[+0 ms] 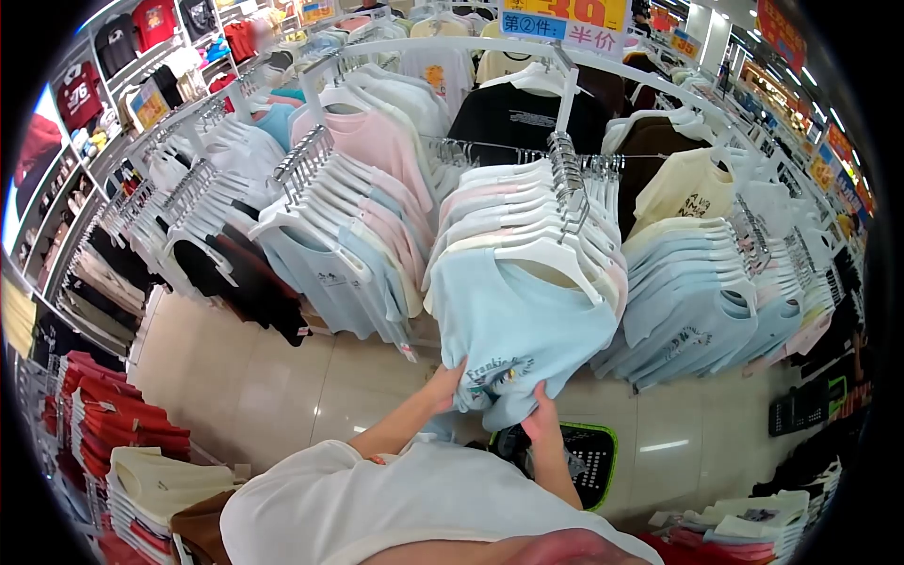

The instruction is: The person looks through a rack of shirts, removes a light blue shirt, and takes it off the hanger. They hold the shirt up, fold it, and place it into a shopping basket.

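A light blue T-shirt (508, 315) with a printed chest graphic hangs on a white hanger (551, 256) at the front of a rack arm. My left hand (444, 386) grips the shirt's lower left side, and my right hand (540, 414) pinches its lower right side. Between the two hands the fabric is bunched and pulled toward me. Behind it, several white, pink and pale shirts hang in a row on the same arm.
Light blue shirts (692, 311) hang on the right, more shirts (325, 264) on the left. A black basket with a green rim (595, 461) sits on the tiled floor (254, 386) by my legs. Red garments (127, 414) hang at lower left. A price sign (565, 24) tops the rack.
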Available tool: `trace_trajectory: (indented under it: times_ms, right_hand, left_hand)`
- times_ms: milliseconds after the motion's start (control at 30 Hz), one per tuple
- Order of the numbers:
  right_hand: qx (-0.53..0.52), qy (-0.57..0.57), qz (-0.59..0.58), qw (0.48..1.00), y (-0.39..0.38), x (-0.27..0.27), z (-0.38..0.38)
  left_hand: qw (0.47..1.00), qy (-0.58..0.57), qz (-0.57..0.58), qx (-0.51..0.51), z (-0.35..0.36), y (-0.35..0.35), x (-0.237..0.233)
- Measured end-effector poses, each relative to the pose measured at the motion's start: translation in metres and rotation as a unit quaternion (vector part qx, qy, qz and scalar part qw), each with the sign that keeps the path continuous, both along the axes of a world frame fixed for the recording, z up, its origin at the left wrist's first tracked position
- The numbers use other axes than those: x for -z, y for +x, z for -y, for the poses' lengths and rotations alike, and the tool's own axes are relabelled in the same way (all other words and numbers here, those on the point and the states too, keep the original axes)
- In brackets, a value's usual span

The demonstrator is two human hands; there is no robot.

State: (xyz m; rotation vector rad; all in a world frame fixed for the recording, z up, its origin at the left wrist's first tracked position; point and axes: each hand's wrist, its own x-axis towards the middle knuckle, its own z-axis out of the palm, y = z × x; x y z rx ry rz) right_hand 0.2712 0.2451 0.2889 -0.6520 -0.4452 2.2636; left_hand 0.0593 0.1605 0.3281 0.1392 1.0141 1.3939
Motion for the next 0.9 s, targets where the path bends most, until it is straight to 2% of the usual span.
trace_trajectory:
  times_ms: [67,133,200,233,333,367,467,533,600,633,733,767,867,900]
  right_hand:
    - [-0.002,0.073,0.035,0.997,0.0,0.001,-0.002]
    - [-0.021,0.017,-0.043,0.999,0.0,0.005,-0.006]
    - [-0.035,-0.039,-0.116,0.992,0.001,-0.002,-0.011]
    - [-0.029,-0.04,-0.178,0.983,0.001,-0.011,-0.007]
    - [0.006,0.124,-0.086,0.988,-0.004,0.004,-0.003]
    - [0.028,0.121,0.023,0.992,-0.008,-0.016,0.003]
    - [0.067,0.058,0.084,0.993,-0.01,-0.024,0.0]
    - [0.116,0.032,0.075,0.99,-0.006,-0.025,-0.005]
    - [0.145,-0.006,0.052,0.988,0.004,-0.03,-0.01]
    - [0.154,0.03,0.042,0.987,0.007,-0.033,-0.011]
    - [0.142,0.068,0.061,0.986,0.014,-0.03,-0.014]
    - [0.127,0.076,0.042,0.988,0.012,-0.038,-0.013]
    - [0.064,0.038,0.028,0.997,0.012,-0.029,-0.012]
    - [0.021,0.111,-0.015,0.994,0.012,-0.019,-0.013]
  left_hand:
    - [1.0,-0.006,-0.005,-0.014,-0.001,-0.003,0.001]
    - [0.997,0.011,0.07,-0.031,0.002,-0.002,0.0]
    - [0.984,0.048,0.171,-0.029,0.008,0.002,-0.021]
    - [0.972,0.1,0.212,-0.02,0.008,0.003,-0.02]
    - [0.986,0.087,0.134,0.038,0.007,0.0,-0.003]
    - [0.989,0.086,0.106,0.052,0.005,0.001,-0.005]
    - [0.994,0.068,0.051,0.069,-0.002,0.0,-0.015]
    - [0.997,0.033,0.055,0.042,-0.004,-0.003,-0.017]
    - [0.992,0.038,0.111,0.04,-0.006,-0.012,-0.018]
    - [0.989,0.039,0.139,0.037,-0.007,-0.015,-0.018]
    - [0.998,0.059,0.028,0.013,-0.01,-0.015,-0.025]
    - [0.997,0.07,0.032,0.025,-0.011,-0.015,-0.032]
    - [0.999,0.006,-0.001,0.05,-0.012,-0.021,-0.015]
    - [0.998,-0.003,-0.017,0.057,-0.009,-0.022,-0.016]
